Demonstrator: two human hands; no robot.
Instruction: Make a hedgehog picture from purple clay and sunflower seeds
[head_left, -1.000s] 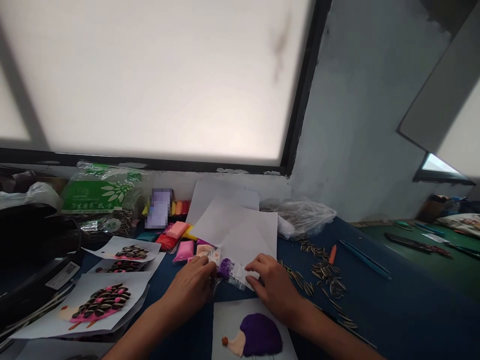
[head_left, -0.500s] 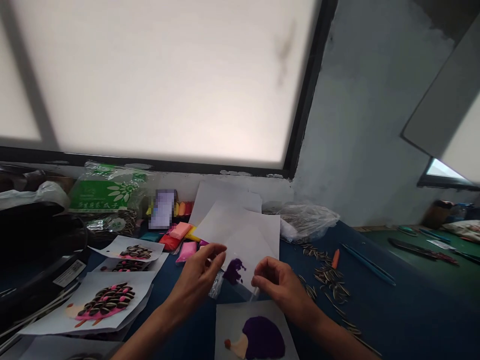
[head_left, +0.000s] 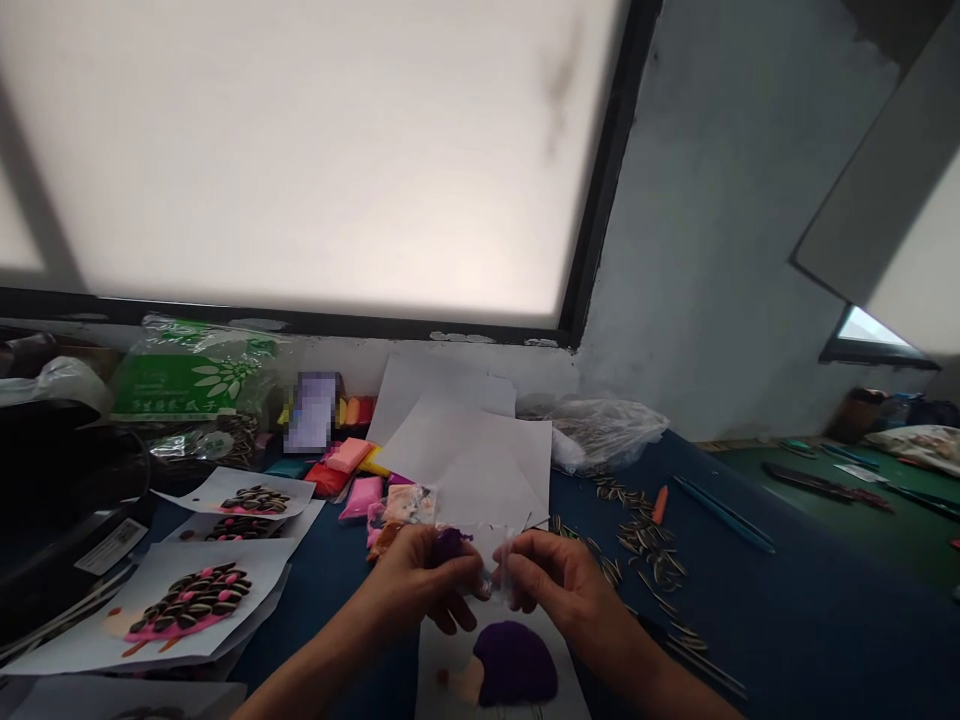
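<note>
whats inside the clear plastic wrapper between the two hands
Some purple clay shows at the left hand, in the clear plastic wrapper. That hand covers part of it, so any more clay behind cannot be seen.

One head-worn view, and we're close in, looking forward and down from behind and above the left hand (head_left: 429, 578) and right hand (head_left: 553, 575), bright panel (head_left: 360, 160) beyond them.

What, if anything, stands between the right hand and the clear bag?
Nothing visible: the right hand pinches the clear bag. The left hand holds its other side, by the purple clay.
</note>
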